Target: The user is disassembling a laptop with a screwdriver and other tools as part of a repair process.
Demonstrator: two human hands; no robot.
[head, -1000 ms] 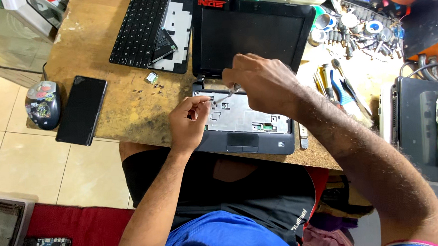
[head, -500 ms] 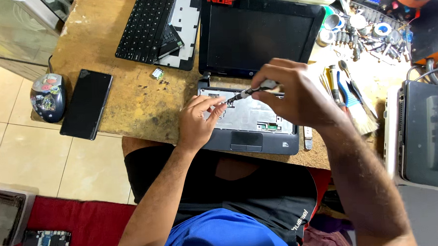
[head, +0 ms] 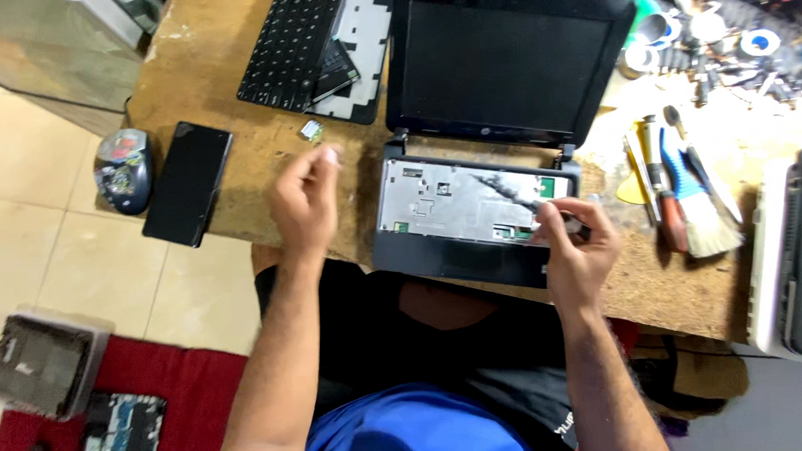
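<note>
Tweezers, blurred, are gripped by the right hand over the laptop base; the left hand is pinched shut, contents unclear, near 1 phone on the surface.

A small black laptop, opened with its keyboard removed and silver inner plate exposed, is touched at its right side by the right hand.

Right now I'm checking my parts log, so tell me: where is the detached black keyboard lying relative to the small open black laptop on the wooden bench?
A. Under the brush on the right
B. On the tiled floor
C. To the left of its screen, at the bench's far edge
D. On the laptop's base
C: the detached black keyboard lies on the wooden bench left of the laptop, whose base shows bare metal.
</note>
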